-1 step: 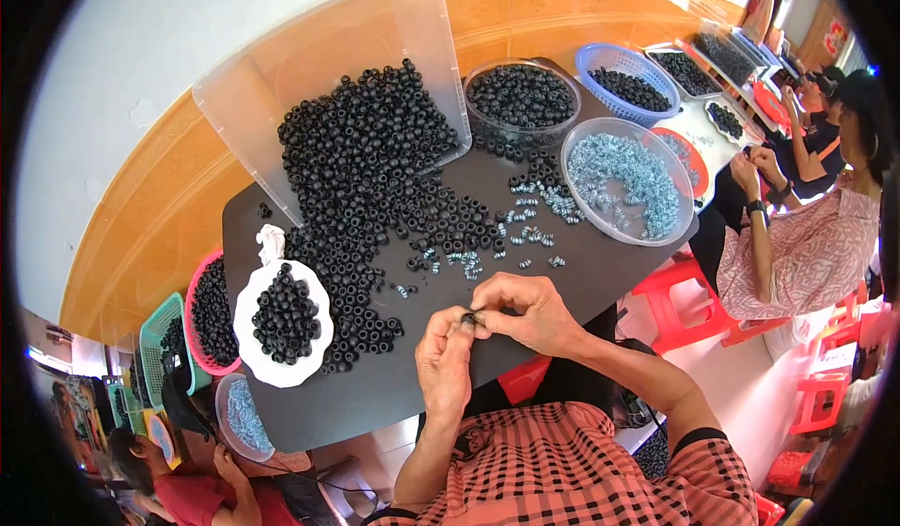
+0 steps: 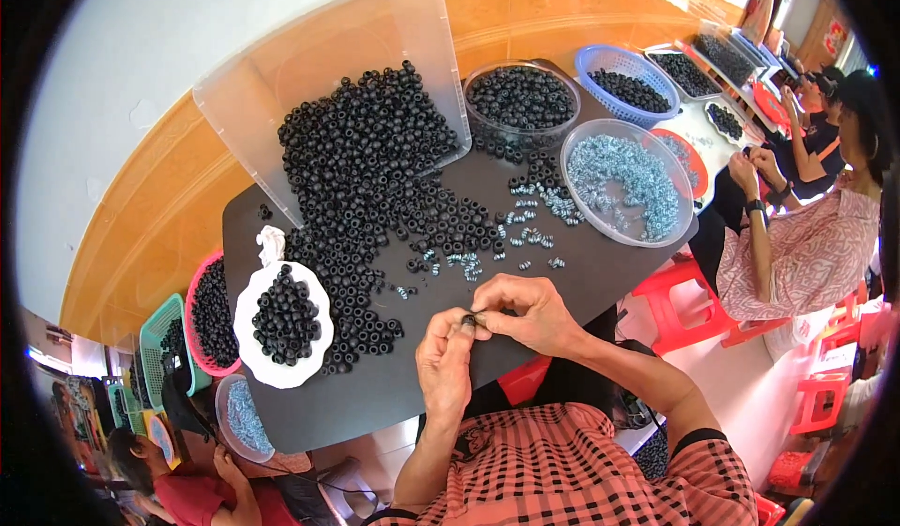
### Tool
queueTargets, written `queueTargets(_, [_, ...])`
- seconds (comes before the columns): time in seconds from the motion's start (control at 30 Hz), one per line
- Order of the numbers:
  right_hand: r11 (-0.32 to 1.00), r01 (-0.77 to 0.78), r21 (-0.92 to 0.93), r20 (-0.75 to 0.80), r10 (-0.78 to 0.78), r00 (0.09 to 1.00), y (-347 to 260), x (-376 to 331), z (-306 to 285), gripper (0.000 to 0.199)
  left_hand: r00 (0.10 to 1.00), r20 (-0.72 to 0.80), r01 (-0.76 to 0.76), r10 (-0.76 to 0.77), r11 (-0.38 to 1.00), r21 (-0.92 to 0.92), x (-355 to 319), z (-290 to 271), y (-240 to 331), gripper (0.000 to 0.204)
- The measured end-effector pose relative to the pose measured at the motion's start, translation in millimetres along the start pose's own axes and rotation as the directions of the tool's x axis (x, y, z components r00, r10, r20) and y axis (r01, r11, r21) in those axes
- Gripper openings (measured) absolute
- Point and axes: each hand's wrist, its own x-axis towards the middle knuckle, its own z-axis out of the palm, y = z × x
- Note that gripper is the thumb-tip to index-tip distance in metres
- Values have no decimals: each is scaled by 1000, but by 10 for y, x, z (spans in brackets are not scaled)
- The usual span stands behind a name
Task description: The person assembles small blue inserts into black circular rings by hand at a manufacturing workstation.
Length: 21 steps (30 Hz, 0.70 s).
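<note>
Tipped clear bin [image 2: 281, 85] spilling black rings [image 2: 375, 170] over black table [image 2: 375, 404]. White dish [image 2: 314, 362] and clear tub [image 2: 521, 99] hold more rings; bigger clear bowl [image 2: 626, 187] full of small silvery screws [image 2: 623, 174]. Left hand [image 2: 446, 362] fingers pinched on one black ring [image 2: 467, 321], above table's near edge. Right hand [image 2: 521, 312] fingers pressed together, meeting it from right. Ring's facing too tiny to tell tbh.
</note>
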Motion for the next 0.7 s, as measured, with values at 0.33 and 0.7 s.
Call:
queueTargets(0.33, [992, 84, 91, 23, -87, 996, 76, -50, -22, 11, 1000, 7, -15, 14, 992, 128, -33, -7, -17, 13])
queueTargets(0.7, [970, 131, 204, -51, -123, 991, 200, -77, -34, 13, 999, 34, -16, 12, 992, 124, -21, -18, -33, 12])
